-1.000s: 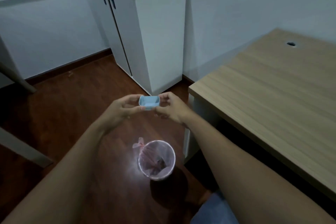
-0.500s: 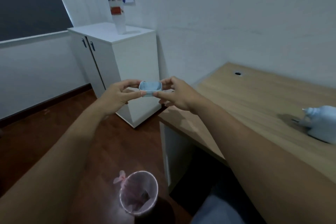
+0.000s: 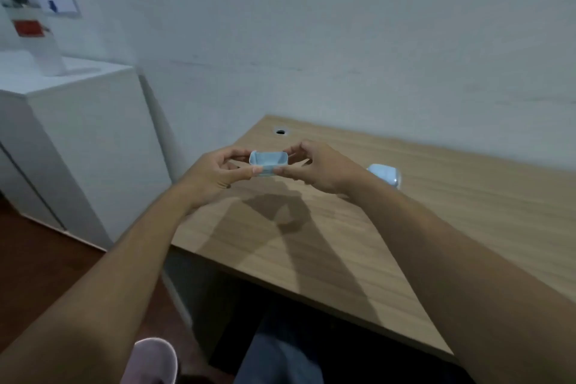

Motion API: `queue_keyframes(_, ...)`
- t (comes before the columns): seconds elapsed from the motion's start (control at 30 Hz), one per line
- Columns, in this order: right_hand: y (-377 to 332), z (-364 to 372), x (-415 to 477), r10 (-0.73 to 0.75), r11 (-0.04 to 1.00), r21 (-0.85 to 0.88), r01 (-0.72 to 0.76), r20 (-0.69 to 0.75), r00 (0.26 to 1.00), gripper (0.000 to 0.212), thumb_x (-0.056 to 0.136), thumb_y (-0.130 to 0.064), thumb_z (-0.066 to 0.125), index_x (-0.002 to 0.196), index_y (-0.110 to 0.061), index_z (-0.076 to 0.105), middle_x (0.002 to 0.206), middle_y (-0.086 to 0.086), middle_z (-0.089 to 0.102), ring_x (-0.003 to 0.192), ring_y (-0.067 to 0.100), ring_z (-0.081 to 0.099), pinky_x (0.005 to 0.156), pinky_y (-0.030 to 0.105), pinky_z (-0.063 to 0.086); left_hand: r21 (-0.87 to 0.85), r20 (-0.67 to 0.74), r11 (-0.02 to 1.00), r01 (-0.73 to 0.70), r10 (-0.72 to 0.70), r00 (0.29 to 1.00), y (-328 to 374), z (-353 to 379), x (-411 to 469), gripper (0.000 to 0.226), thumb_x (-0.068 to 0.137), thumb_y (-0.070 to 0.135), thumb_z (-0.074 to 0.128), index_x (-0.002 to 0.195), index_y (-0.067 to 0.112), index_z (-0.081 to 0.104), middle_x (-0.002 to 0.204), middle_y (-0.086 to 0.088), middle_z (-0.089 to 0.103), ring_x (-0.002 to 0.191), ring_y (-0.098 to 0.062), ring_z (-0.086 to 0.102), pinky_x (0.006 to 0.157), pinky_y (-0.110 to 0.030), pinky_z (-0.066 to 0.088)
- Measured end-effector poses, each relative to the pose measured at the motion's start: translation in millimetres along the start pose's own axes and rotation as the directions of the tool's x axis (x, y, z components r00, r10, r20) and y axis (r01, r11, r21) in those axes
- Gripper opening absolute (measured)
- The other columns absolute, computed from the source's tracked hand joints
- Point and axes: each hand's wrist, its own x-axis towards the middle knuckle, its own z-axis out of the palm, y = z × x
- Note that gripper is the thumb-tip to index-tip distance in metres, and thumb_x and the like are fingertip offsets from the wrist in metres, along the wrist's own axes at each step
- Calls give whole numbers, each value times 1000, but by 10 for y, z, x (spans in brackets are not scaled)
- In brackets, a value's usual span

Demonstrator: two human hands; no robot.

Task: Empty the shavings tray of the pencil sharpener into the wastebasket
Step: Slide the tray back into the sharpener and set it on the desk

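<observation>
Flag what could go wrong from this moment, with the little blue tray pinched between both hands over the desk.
1. The shavings tray is held only by fingertips of the left hand and right hand; it could slip and drop onto the desk.
2. The right forearm hides part of the pencil sharpener; refitting the tray could nudge it.
3. Whether the tray is empty cannot be seen; any leftover shavings would spill on the desk, since the wastebasket sits away on the floor.

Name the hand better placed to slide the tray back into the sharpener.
Right, probably. The right hand is nearer the sharpener, just beyond its wrist on the desk. The left hand shares the tray on the far side.
</observation>
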Motion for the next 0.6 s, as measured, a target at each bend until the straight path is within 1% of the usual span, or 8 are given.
queue_keyframes(0.07, 102, -275, -72, -20, 994, -111, 19, -6, 1000, 54, 92, -52, 84, 136, -23, 72, 131, -9, 77, 113, 12, 74, 100, 32, 61, -46, 34, 999, 3, -1, 999, 34, 231, 75, 37, 93, 27, 87, 129, 28, 77, 110, -12, 81, 100, -18, 69, 63, -9, 50)
queue_keyframes(0.13, 187, -597, -177, -19, 981, -193, 14, -25, 1000, 59, 94, -54, 81, 143, -23, 69, 138, -9, 72, 116, 9, 68, 100, 24, 57, -84, 75, 996, 25, -19, 997, 65, 473, 147, 38, 94, 23, 87, 130, 24, 76, 113, -16, 80, 100, -20, 69, 67, -9, 52)
queue_keyframes(0.23, 384, -1001, -301, -7, 971, -237, -15, -94, 996, 69, 89, -62, 82, 147, -27, 67, 150, -9, 67, 133, 10, 60, 111, 28, 46, -130, 177, 989, 68, -44, 983, 51, 772, 213, 45, 92, 18, 89, 135, 16, 75, 132, -34, 75, 104, -23, 72, 95, -33, 56)
queue_keyframes(0.27, 461, -1096, -339, 12, 964, -261, -39, -102, 995, 75, 87, -64, 82, 150, -28, 64, 155, -9, 64, 141, 12, 58, 111, 28, 42, -138, 196, 987, 78, -50, 979, 49, 861, 223, 46, 92, 15, 89, 135, 14, 75, 132, -36, 73, 103, -24, 72, 95, -36, 56)
queue_keyframes(0.37, 752, -1301, -460, 127, 935, -326, -140, -60, 990, 90, 84, -67, 83, 161, -31, 53, 168, -7, 52, 158, 17, 46, 117, 29, 35, -133, 238, 986, 99, -65, 969, 34, 1092, 266, 48, 93, 8, 87, 139, 7, 73, 120, -28, 81, 93, -15, 76, 77, -17, 63)
queue_keyframes(0.43, 972, -1348, -563, 228, 939, -266, -218, 8, 974, 103, 78, -70, 87, 166, -36, 46, 172, -10, 47, 161, 17, 43, 126, 32, 34, -126, 275, 988, 95, -57, 960, -8, 1200, 304, 48, 92, 8, 88, 138, 7, 73, 108, -18, 84, 91, -12, 77, 77, -16, 63)
queue_keyframes(0.5, 1209, -1324, -652, 289, 949, -148, -278, 64, 955, 110, 67, -71, 95, 162, -42, 49, 164, -16, 56, 155, 13, 51, 131, 41, 38, -111, 295, 991, 77, -41, 955, -53, 1263, 354, 46, 90, 11, 90, 134, 12, 75, 113, -22, 85, 99, -19, 77, 94, -29, 61)
queue_keyframes(0.6, 1491, -1214, -716, 260, 966, -28, -258, 70, 963, 80, 74, -45, 101, 145, -34, 66, 136, -14, 79, 132, 9, 72, 123, 38, 51, -68, 297, 997, 41, -19, 955, -82, 1309, 398, 45, 90, 14, 91, 132, 17, 76, 117, -25, 84, 110, -28, 82, 113, -47, 57)
